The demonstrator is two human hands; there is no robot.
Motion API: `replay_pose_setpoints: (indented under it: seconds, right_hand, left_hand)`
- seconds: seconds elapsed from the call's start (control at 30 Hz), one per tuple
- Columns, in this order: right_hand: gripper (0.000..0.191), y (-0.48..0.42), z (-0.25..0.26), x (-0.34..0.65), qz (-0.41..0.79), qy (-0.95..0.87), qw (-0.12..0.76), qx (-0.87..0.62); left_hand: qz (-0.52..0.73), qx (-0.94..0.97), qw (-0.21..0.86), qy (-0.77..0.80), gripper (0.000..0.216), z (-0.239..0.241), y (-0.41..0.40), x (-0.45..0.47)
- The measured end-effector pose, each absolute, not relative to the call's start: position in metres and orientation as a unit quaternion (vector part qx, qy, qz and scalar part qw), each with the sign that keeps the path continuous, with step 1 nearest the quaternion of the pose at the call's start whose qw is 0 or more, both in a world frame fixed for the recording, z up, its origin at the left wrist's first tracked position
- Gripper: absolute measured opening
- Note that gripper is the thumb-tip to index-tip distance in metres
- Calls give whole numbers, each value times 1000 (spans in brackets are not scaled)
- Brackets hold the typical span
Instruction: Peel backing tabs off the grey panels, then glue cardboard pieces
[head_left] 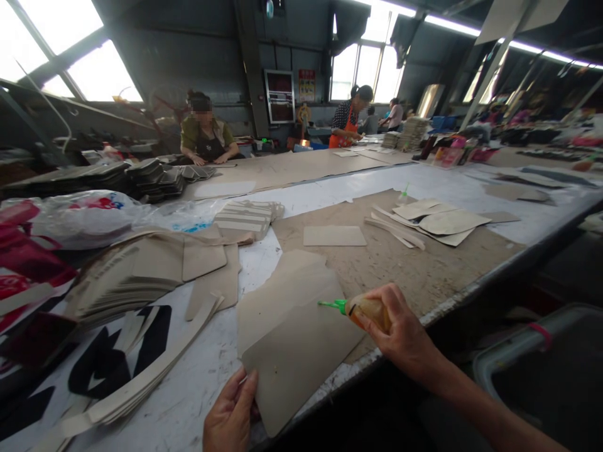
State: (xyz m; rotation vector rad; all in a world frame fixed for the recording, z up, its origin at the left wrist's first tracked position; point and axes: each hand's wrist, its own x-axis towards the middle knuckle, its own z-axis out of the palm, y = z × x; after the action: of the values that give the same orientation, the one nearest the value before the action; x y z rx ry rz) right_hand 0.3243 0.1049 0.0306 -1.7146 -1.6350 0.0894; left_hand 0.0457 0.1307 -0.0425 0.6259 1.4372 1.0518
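My right hand [400, 333] is wrapped round a small amber glue bottle [370, 311] with a green nozzle. The nozzle tip hovers over the right part of a beige cut sheet [296, 358] lying at the table's near edge. My left hand [233, 417] presses on that sheet's near left corner, thumb on top. A second beige sheet [282, 295] lies partly under it, farther in.
Stacks of beige cut pieces [122, 282] and black shapes [98, 361] lie to the left, with plastic bags [80, 216] behind. More beige pieces [438, 223] rest on a brown board [400, 263]. Two seated or standing workers [205, 135] are at the far end. A grey bin [541, 376] stands at lower right.
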Motion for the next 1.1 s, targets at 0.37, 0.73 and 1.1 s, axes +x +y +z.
replay_pose_setpoints:
  seconds: [0.37,0.73,1.1]
  right_hand:
    - [22,101,33,274,90,-681,392,-611]
    - [25,99,30,225,172,-706,397,-561]
    - [24,100,34,254,90,-703,383,-592]
  left_hand:
    - [487,272,602,571,53,-43,126,48]
    - [495,287,606,553,58,-46,125,45]
    - [509,277,600,552,48,-35,126,48]
